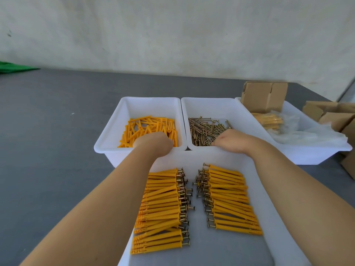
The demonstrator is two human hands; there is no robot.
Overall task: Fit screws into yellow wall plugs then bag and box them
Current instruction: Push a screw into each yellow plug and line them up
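Cardboard boxes [264,96] beside bagged plugs [269,120]

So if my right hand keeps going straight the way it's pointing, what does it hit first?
Most likely the loose screws in the middle white bin; your right hand already reaches over its near rim, though depth is hard to judge.

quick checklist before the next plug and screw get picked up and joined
1. Loose yellow wall plugs left in their white bin: ok.
2. Loose screws left in the middle bin: ok.
3. Left hand down in the plugs: ok; grip on a plug: cannot tell, fingers hidden.
4. Right hand at the screws: ok; grip on a screw: cannot tell.
5. Bare space in the near tray between the two rows of assembled plugs: ok.
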